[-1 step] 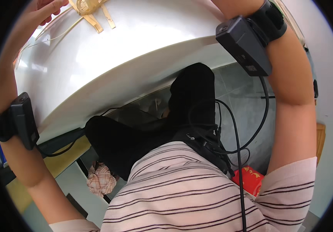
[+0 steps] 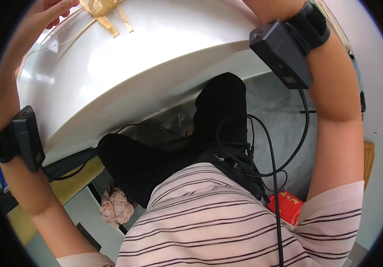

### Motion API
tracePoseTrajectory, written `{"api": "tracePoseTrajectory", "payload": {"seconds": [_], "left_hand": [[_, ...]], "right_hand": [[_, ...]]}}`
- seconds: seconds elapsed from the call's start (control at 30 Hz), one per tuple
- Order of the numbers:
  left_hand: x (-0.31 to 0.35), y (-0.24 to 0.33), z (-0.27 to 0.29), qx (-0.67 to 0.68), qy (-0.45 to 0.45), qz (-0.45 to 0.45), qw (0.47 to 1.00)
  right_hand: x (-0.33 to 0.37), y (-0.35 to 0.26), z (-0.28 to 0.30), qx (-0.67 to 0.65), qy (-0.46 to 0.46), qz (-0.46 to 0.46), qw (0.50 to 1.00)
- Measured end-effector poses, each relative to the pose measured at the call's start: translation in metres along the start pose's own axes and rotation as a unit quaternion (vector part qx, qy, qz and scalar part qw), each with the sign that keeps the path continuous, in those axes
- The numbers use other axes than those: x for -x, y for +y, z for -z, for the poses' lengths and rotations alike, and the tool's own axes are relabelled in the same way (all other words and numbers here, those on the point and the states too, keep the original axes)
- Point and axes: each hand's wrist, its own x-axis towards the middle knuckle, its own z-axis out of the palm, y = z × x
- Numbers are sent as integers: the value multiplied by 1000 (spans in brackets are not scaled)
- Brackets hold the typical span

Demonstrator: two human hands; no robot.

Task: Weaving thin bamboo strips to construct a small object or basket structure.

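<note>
At the upper left, my left hand (image 2: 58,12) is partly cut off by the frame edge. Its fingers are curled in toward the thumb, and what they hold, if anything, cannot be made out. Beside it lies a small woven piece (image 2: 100,6) of pale yellow flat strips, its top out of the picture. Two loose strip ends (image 2: 110,28) stick out from it over the table, and a long thin strip (image 2: 73,37) runs from it down past my left hand. Of my right arm, the forearm (image 2: 273,6) reaches beyond the top edge, so the right hand is out of sight.
The white table (image 2: 142,49) has a curved edge in front of my knees. Black boxes, one on the left wrist (image 2: 28,138) and another on the right (image 2: 282,53), trail black cables (image 2: 304,129). A red packet (image 2: 285,207) and a checked cloth (image 2: 116,207) are lower down.
</note>
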Motion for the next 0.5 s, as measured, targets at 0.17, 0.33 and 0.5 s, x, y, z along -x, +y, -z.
{"api": "tracePoseTrajectory", "payload": {"seconds": [0.17,0.33,0.5], "left_hand": [[10,23,0,22,-1,-49,999],[9,16,11,18,41,-83,996],[166,82,19,32,-7,-179,983]], "right_hand": [[0,-4,-2,21,-13,-7,1000],[26,-35,17,65,34,-44,996],[120,-52,57,8,45,81,996]]}}
